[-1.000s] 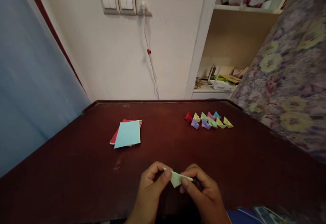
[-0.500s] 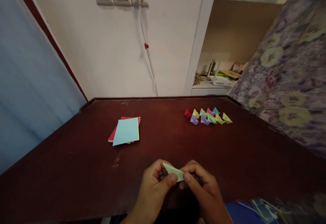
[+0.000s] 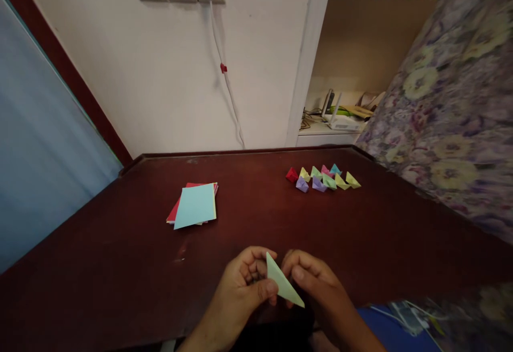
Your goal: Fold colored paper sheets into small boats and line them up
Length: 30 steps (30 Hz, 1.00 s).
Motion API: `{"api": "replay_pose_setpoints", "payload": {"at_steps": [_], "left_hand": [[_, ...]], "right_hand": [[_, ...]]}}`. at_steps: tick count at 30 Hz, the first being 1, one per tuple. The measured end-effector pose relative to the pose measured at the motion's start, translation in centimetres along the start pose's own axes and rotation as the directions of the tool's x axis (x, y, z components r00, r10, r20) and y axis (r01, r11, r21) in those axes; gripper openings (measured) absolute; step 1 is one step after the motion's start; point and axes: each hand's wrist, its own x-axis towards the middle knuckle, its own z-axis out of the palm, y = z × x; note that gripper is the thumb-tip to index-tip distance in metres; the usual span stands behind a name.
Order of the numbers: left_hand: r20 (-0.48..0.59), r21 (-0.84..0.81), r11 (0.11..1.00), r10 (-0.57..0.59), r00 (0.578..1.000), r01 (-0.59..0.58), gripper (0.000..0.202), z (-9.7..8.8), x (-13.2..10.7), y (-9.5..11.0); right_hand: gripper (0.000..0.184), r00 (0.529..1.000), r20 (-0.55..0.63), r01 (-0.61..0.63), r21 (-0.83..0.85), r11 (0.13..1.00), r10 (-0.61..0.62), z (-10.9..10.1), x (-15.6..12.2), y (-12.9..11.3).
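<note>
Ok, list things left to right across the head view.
Blue fabric curtain, light-blue rectangular paper sheet, left hand, pale-green folded paper triangle, right hand, rightmost yellow folded-paper shape, purple flowered fabric.

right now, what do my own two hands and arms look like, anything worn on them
The ungloved, five-fingered left hand and the matching right hand are both bare. No sleeve, watch or bracelet shows down to the picture's lower edge; I see no rings, though some fingers are partly hidden.
</note>
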Motion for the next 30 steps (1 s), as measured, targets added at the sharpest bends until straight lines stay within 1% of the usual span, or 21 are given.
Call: {"api": "replay_pose_setpoints", "payload": {"at_steps": [3, 6, 9, 11, 12, 13, 15, 16, 17, 19, 21, 23, 26, 30], "left_hand": [[0.028, -0.002, 1.000, -0.009, 1.000, 0.009, 0.038, 0.0, 0.0, 0.4], [0.047, -0.020, 1.000, -0.022, 0.999, 0.023, 0.040, 0.0, -0.2, 0.7], [0.092, -0.053, 0.997, -0.050, 0.994, 0.055, 0.046, -0.1, -0.4, 0.6], [0.111, -0.073, 0.995, -0.063, 0.992, 0.071, 0.050, -0.2, -0.5, 0.3], [0.107, -0.085, 0.994, -0.063, 0.992, 0.073, 0.050, -0.2, -0.6, 0.3], [0.093, -0.099, 0.993, -0.059, 0.994, 0.068, 0.049, -0.3, -0.6, 0.2], [0.048, -0.124, 0.991, -0.051, 0.998, 0.057, 0.044, -0.2, -0.6, 0.3], [0.023, -0.132, 0.990, -0.049, 0.999, 0.052, 0.042, -0.2, -0.6, 0.4], [0.002, -0.140, 0.989, -0.054, 0.999, 0.054, 0.040, -0.2, -0.6, 0.5], [-0.017, -0.169, 0.983, -0.074, 0.997, 0.070, 0.036, -0.1, -0.5, 0.9], [-0.018, -0.196, 0.976, -0.098, 0.995, 0.092, 0.033, 0.0, -0.5, 1.3], [-0.001, -0.212, 0.971, -0.111, 0.994, 0.108, 0.028, 0.0, -0.5, 1.7], [0.016, -0.207, 0.972, -0.112, 0.994, 0.113, 0.021, 0.0, -0.6, 2.1], [0.027, -0.112, 0.988, -0.106, 0.994, 0.109, 0.019, -0.3, -0.8, 2.4]], "right_hand": [[0.033, 0.995, 0.060, -0.080, 0.093, 0.992, 0.074, 0.0, 0.1, 0.4], [0.032, 0.990, 0.104, -0.119, 0.197, 0.973, 0.100, 0.3, 0.3, 0.8], [0.029, 0.981, 0.154, -0.161, 0.294, 0.942, 0.119, 0.6, 0.3, 1.1], [0.026, 0.985, 0.137, -0.141, 0.320, 0.937, 0.102, 0.7, 0.2, 1.1], [0.025, 0.992, 0.108, -0.100, 0.298, 0.949, 0.071, 0.7, 0.1, 1.0], [0.022, 0.997, 0.071, -0.034, 0.243, 0.970, 0.017, 0.7, 0.1, 0.8], [0.015, 0.991, 0.035, 0.131, 0.025, 0.991, -0.132, 0.6, -0.1, -0.1], [0.013, 0.978, 0.053, 0.209, -0.110, 0.972, -0.204, 0.5, -0.1, -0.7], [0.012, 0.967, 0.093, 0.251, -0.237, 0.938, -0.236, 0.5, -0.2, -1.4], [0.019, 0.959, 0.157, 0.282, -0.413, 0.866, -0.237, 0.5, -0.3, -2.7], [0.026, 0.952, 0.204, 0.302, -0.501, 0.811, -0.228, 0.7, -0.4, -3.7], [0.028, 0.935, 0.262, 0.349, -0.544, 0.763, -0.241, 0.9, -0.4, -4.4], [0.024, 0.911, 0.324, 0.407, -0.601, 0.687, -0.257, 1.2, -0.3, -4.8], [0.020, 0.905, 0.342, 0.425, -0.698, 0.577, -0.252, 1.4, 0.0, -5.0]]}}
